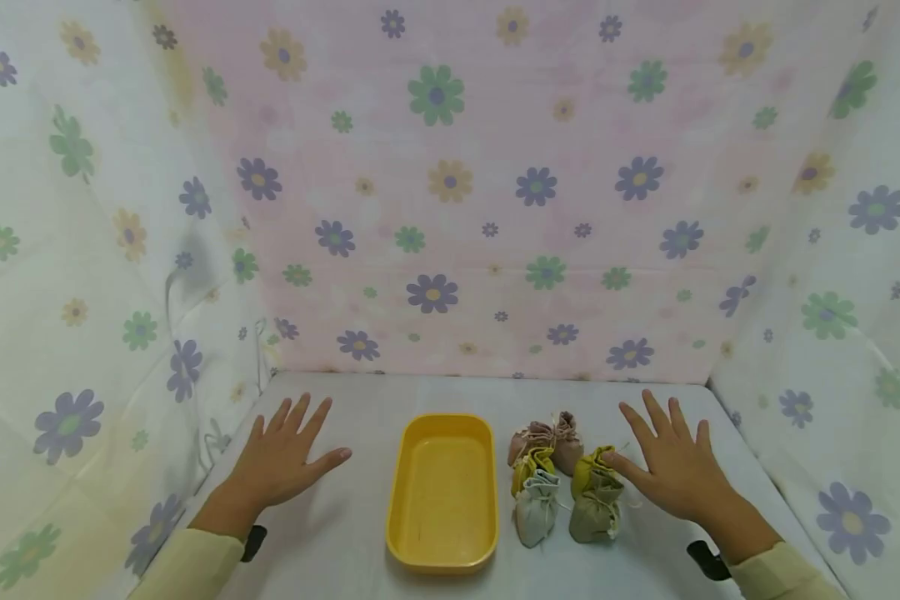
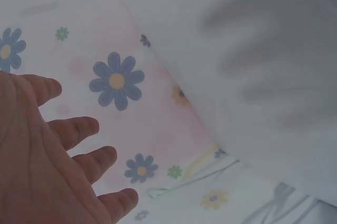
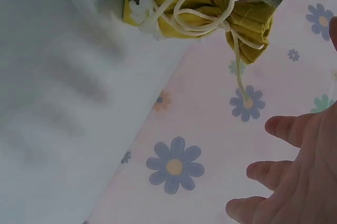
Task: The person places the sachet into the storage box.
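A yellow rectangular tray (image 1: 442,492) lies on the white table between my hands. Right of it stand several small drawstring pouches: a pale grey-white pouch (image 1: 537,510), an olive-green pouch (image 1: 596,510), two mustard-yellow ones and some brownish ones (image 1: 567,446) behind. My left hand (image 1: 285,454), fingers spread, hovers left of the tray and holds nothing. With fingers also spread, my right hand (image 1: 675,462) is just right of the pouches; its thumb overlaps a yellow pouch in the head view, and I cannot tell if they touch. The right wrist view shows a yellow pouch (image 3: 200,8) with cream cord.
A pink flowered cloth (image 1: 480,208) hangs behind the table (image 1: 345,542). White flowered cloths stand on the left (image 1: 45,333) and right (image 1: 832,275). Thin cords or ties hang by the left cloth.
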Available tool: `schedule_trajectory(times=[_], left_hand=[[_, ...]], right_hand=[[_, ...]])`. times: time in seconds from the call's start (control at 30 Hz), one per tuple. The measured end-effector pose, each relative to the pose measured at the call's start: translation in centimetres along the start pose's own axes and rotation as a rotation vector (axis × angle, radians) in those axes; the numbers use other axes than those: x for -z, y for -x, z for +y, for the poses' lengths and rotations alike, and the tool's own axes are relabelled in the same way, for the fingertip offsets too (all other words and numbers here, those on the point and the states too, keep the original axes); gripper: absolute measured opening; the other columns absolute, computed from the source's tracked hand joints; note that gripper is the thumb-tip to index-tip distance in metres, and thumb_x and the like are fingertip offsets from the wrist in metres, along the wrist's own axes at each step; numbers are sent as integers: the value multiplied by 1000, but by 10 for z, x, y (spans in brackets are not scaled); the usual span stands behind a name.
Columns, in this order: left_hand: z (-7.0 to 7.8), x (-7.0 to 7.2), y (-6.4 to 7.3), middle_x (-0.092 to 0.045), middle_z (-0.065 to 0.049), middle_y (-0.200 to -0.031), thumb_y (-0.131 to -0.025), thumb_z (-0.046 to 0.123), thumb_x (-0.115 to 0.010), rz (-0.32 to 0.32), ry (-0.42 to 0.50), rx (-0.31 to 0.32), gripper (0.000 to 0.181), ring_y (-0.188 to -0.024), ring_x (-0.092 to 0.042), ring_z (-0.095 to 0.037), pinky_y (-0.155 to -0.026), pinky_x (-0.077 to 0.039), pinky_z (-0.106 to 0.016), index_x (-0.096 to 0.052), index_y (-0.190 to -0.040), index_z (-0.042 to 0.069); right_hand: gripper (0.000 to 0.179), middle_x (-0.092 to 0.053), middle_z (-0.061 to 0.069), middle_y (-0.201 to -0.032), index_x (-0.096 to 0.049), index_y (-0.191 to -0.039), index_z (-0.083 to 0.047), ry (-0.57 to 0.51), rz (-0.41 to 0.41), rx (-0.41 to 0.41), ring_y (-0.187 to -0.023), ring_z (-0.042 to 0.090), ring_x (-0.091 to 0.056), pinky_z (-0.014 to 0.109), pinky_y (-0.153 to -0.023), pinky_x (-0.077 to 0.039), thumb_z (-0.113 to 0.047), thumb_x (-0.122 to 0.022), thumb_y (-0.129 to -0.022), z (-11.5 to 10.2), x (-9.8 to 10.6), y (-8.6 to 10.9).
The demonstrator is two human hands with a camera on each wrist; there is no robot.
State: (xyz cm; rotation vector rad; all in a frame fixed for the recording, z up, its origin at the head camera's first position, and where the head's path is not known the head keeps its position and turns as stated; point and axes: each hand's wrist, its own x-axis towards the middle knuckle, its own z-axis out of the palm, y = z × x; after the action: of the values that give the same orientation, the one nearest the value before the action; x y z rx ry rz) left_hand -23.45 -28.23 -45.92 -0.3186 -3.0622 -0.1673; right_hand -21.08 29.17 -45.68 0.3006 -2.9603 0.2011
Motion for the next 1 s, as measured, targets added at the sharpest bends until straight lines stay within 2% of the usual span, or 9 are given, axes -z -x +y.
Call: schedule_trajectory(times=[0.23,0.37,0.47,0.57,0.63,0.73,0.83,1.0], left_hand=[[12,-10,-6,-21,-22,-170,-92,87,-33,-2,15,-16,101,-154,-20,-52,-118,-9,-80,-25,-166,18],[21,-14,-11,-27,-21,-169,-92,87,-31,-5,29,-29,101,-153,-25,-50,-119,-14,-78,-26,-165,18],[28,-17,-14,-34,-22,-166,-92,86,-33,-3,50,-41,101,-149,-35,-48,-118,-25,-75,-28,-165,16],[33,-20,-17,-41,-21,-162,-92,86,-35,-11,78,-37,101,-143,-45,-47,-112,-38,-72,-30,-164,15],[37,-23,-18,-43,-20,-161,-91,86,-37,-33,119,-19,102,-140,-48,-46,-108,-44,-70,-30,-164,16],[42,-31,-20,-42,-20,-161,-91,86,-37,-78,198,14,101,-141,-47,-46,-107,-44,-71,-28,-165,17],[47,-40,-22,-41,-21,-162,-93,83,-42,-108,284,51,97,-142,-47,-45,-110,-41,-71,-30,-164,20],[54,-56,-24,-54,-13,-152,-92,75,-58,-93,426,99,89,-125,-62,-32,-103,-52,-62,-40,-160,21]], right_hand=[[89,-17,20,-172,-31,-164,-21,-12,14,48,-154,57,-13,90,-108,-6,-76,-49,-95,-13,-3,-1],[87,-20,19,-171,-36,-162,-22,-19,23,70,-155,53,-15,87,-110,-9,-77,-47,-95,-20,-6,-2],[85,-29,18,-168,-44,-157,-20,-30,38,93,-154,50,-22,85,-112,-14,-78,-49,-94,-26,-9,-3],[80,-43,17,-159,-54,-149,-16,-46,68,138,-146,46,-38,81,-113,-23,-75,-53,-94,-33,-12,-4],[76,-52,15,-151,-59,-143,-15,-62,89,175,-138,42,-47,76,-111,-32,-72,-58,-94,-37,-14,-5],[67,-61,8,-137,-65,-134,-16,-79,115,218,-127,35,-56,66,-108,-42,-69,-64,-92,-44,-16,-7],[63,-66,1,-126,-68,-126,-21,-89,115,226,-120,30,-58,63,-105,-45,-72,-64,-90,-51,-18,-7],[61,-68,-5,-120,-70,-119,-27,-110,97,215,-118,26,-59,64,-108,-43,-78,-63,-86,-61,-23,-8]])
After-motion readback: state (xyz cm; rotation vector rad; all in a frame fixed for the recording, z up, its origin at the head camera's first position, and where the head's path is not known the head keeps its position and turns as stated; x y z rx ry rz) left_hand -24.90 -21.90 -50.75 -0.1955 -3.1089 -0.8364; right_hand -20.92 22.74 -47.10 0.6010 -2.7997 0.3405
